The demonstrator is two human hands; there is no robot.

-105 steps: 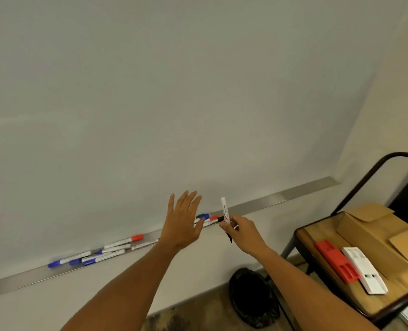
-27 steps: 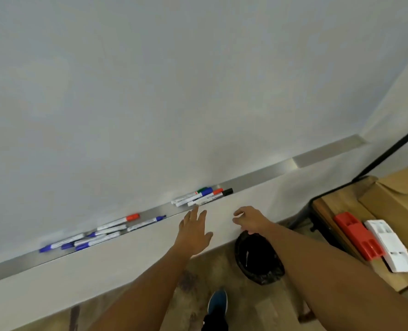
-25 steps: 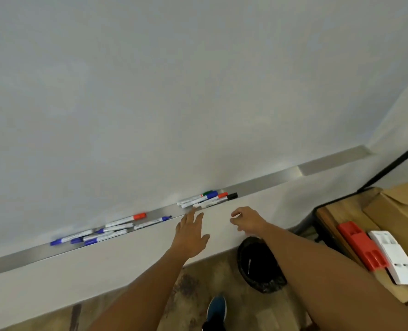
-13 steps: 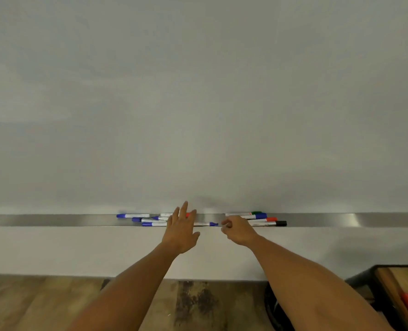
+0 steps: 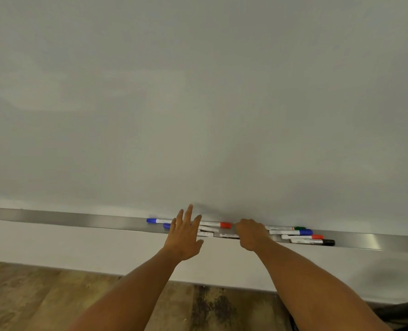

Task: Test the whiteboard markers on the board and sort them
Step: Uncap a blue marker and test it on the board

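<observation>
A broad white whiteboard [image 5: 198,103] fills most of the view, bare of marks. Below it a strip of pale wall [image 5: 55,244] meets the brown wood-grain floor [image 5: 31,302]. Along the board's lower edge runs a long brushed-metal marker tray [image 5: 67,218].

The left hand [image 5: 184,237] hovers flat over the tray, its grip spread, fingers straight, holding nothing. The right hand [image 5: 252,234] reaches into the tray knuckles-up; its fingertips are hidden, so I cannot tell whether its grip is closed on a marker.

The markers lie in the tray in two groups. Left group, partly under the left hand: a blue-capped white marker [image 5: 156,220] and a red-capped white marker [image 5: 218,225]. Right group, just beside the right hand: green-capped marker [image 5: 286,228], blue-capped marker [image 5: 293,232], red-capped marker [image 5: 303,236], black-capped marker [image 5: 315,242].
</observation>
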